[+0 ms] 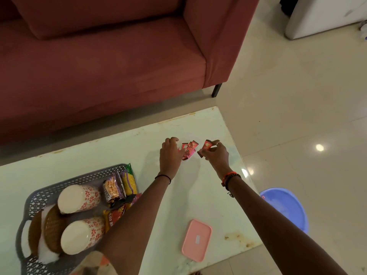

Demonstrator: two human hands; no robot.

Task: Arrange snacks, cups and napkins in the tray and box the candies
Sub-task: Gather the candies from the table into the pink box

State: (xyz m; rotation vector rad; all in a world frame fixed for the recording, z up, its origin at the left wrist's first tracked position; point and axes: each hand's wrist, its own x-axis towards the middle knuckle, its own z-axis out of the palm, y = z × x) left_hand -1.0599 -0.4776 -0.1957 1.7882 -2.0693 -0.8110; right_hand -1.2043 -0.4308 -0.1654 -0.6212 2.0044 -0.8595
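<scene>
Closest to us, at lower left, a grey lattice tray point(59, 179) is sitting on the pale table point(139, 195). It is holding two flowered paper cups point(79, 199) lying on their sides, brown and white pieces that are probably napkins point(52, 229), and a row of snack packets point(114, 188). A pink lid point(196, 240) is lying flat near the table's front edge, and a blue tub point(286, 207) is standing on the floor to our right.

Further out, we are reaching both arms to the far part of the table, where the small pile of candies point(189, 148) is lying. Our left hand point(170, 155) is curling down beside the pile; we cannot tell whether it is gripping anything. Our right hand point(216, 155) is pinching a red candy point(207, 145) between thumb and fingertips.

The candies are looking light, flat and slick in their wrappers, so we are judging a fingertip pinch on a wrapper's edge to be safest. No box is showing clearly.

Beyond the table, a red sofa point(99, 66) is filling the background.
</scene>
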